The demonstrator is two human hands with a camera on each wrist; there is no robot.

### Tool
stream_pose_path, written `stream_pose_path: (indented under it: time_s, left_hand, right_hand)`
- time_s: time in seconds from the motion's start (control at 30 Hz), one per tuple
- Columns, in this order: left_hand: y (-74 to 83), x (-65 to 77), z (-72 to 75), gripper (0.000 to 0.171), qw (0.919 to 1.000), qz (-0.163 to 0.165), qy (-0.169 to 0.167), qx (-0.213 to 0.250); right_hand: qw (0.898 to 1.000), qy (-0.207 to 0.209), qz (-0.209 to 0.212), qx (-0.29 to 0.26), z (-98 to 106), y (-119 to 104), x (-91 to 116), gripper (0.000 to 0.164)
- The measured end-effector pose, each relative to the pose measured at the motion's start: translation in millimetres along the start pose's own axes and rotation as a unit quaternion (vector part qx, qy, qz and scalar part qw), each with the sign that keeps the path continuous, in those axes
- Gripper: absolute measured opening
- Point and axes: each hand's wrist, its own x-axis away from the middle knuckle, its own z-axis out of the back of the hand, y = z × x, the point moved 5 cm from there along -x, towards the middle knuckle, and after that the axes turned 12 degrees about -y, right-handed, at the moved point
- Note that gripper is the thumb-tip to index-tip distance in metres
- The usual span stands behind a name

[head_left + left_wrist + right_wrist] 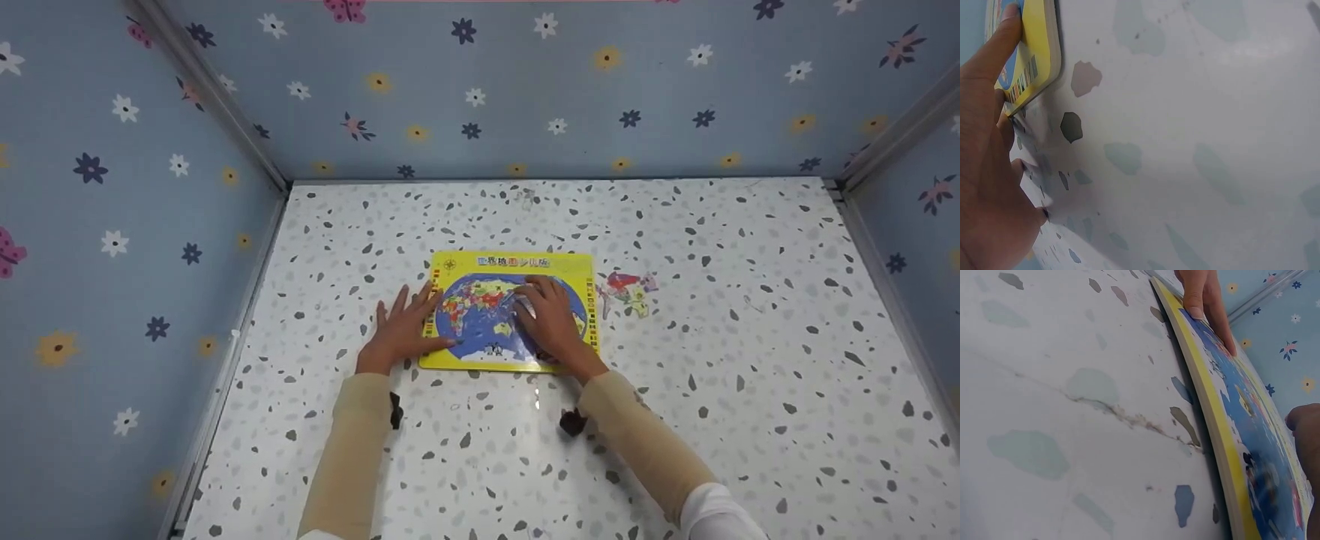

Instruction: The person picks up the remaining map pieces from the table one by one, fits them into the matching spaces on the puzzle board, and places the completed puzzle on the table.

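A world map puzzle board (pixel 510 362) with a yellow border and blue oceans lies flat on the speckled table. At its left edge my left hand (pixel 401 330) spreads its fingers, the thumb resting on the lower left of the board; the left wrist view shows this thumb (pixel 1002 42) on the corner. Over the right half of the map my right hand (pixel 553 319) bends its fingers down towards the surface. Its palm side is hidden, so whether a piece sits under the fingertips is unclear. Loose puzzle pieces (pixel 624 282) in red, yellow and purple lie just right of the board.
The white speckled table (pixel 750 412) surrounds the board on all sides. Blue flower-patterned panels (pixel 510 90) stand at the back and both sides. A dark wrist device (pixel 574 422) shows beside the right sleeve, another (pixel 396 411) beside the left.
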Motion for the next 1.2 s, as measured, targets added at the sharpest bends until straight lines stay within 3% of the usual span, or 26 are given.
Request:
stream_pose_path:
  time_s: [0.23, 1.2]
  left_hand:
    - [0.1, -0.2, -0.7, 0.103, 0.9999, -0.007, 0.007, -0.011]
    - [1.1, 0.9, 0.4, 0.102, 0.9999, -0.008, 0.008, 0.003]
  right_hand:
    - [0.999, -0.003, -0.038, 0.012, 8, 5, 1, 0.023]
    - [0.994, -0.009, -0.109, -0.021, 35, 33, 21, 0.029]
